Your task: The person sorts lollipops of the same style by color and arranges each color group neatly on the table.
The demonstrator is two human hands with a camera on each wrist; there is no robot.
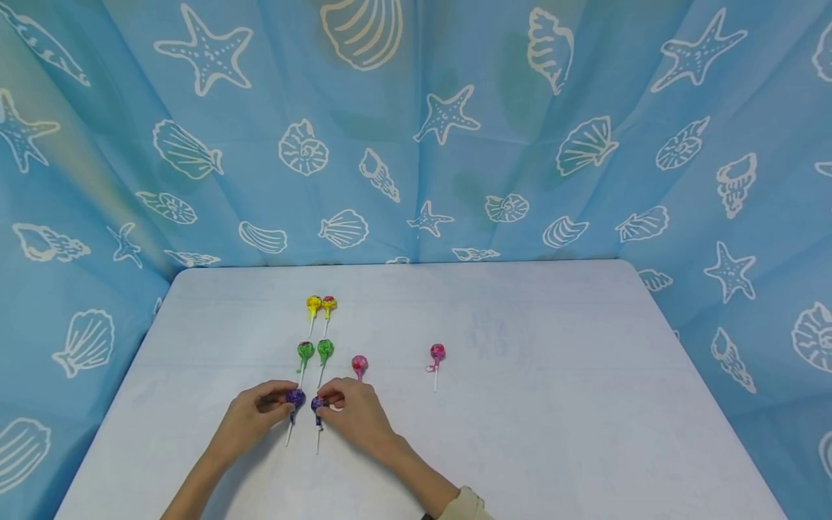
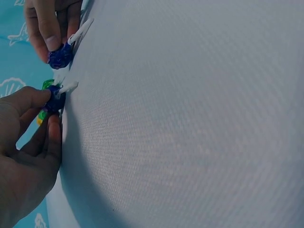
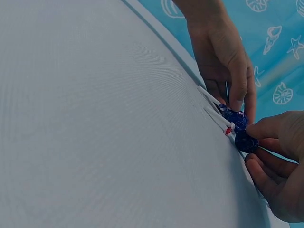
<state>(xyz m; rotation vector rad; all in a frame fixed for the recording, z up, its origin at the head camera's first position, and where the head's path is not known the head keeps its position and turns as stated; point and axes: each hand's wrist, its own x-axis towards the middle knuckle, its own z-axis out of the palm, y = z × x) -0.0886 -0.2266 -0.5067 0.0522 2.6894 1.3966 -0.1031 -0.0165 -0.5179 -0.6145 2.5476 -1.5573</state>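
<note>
My left hand (image 1: pixel 255 419) pinches the purple wrapped head of a lollipop (image 1: pixel 296 398) between thumb and fingers, its white stick pointing toward me. Just to the right, my right hand (image 1: pixel 359 415) pinches a second purple lollipop (image 1: pixel 318 405) the same way, stick also toward me. The two lie side by side with a small gap in the head view. In the left wrist view both purple heads show, the left hand's lollipop (image 2: pixel 55 99) nearer the camera. In the right wrist view the right hand's lollipop (image 3: pixel 246 142) overlaps the other one (image 3: pixel 233 118).
Two green lollipops (image 1: pixel 325 350) lie right beyond the purple pair, and two yellow lollipops (image 1: pixel 328 303) farther back. A pink lollipop (image 1: pixel 360 365) is partly behind the right hand; another pink lollipop (image 1: pixel 438 352) lies farther right on the white table (image 1: pixel 552 404). A blue shell-print curtain (image 1: pixel 390 108) hangs behind.
</note>
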